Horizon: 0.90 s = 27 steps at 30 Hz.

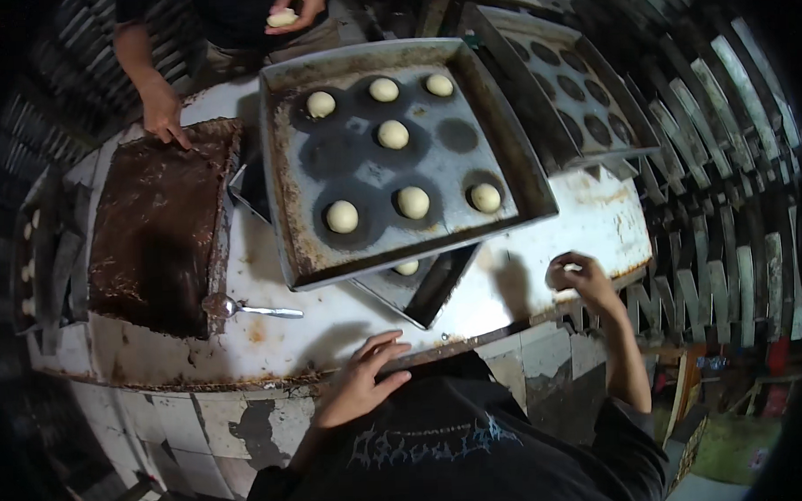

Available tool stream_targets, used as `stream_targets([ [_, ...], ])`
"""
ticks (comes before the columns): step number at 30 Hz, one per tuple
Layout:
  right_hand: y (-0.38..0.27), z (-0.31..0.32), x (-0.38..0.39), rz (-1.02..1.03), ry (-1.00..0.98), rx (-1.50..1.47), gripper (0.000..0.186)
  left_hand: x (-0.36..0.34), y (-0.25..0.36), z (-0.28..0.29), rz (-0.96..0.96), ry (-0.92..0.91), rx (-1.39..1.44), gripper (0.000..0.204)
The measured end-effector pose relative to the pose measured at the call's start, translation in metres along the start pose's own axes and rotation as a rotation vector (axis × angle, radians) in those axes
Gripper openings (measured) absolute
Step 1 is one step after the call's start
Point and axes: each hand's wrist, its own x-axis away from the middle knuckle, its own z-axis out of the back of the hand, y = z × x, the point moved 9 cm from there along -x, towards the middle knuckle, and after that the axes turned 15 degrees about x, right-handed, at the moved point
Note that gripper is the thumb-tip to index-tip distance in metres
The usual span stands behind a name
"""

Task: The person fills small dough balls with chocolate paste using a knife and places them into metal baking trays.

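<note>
My left hand (368, 381) is open above the table's near edge, fingers apart and holding nothing. At the right, my right hand (588, 284) is closed over the white table (551, 236), its fingertips curled together. A pale spot shows at them, but I cannot make out what it is. Ahead of both hands, a square metal tray (411, 272) carries several round, pale dough balls (392, 135) set apart on dark round marks. It sits crosswise on another tray (416, 298), where part of one more ball shows.
Chocolate-brown paste fills a wide slab-like tray (157, 232) at left, with a smeared spoon (262, 311) beside it. Across the table, a person's hand (164, 113) touches the paste; their other hand (297, 11) holds pale dough. A tray with round marks (567, 86) lies far right, near stacked metal racks (727, 239).
</note>
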Motion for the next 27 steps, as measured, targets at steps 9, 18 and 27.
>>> stream_targets([
  [9, -0.262, -0.034, -0.169, 0.484, 0.265, 0.994, 0.025, -0.018, 0.036, -0.034, -0.068, 0.026, -0.009, 0.037],
  [18, -0.105, 0.196, -0.032, 0.678, 1.043, 0.214, 0.017, -0.051, -0.019, -0.109, 0.255, 0.347, 0.137, 0.036],
  [27, 0.052, 0.344, -0.187, 0.313, 0.835, 0.566, 0.026, -0.094, -0.005, -0.180, 0.205, 0.396, 0.285, 0.037],
])
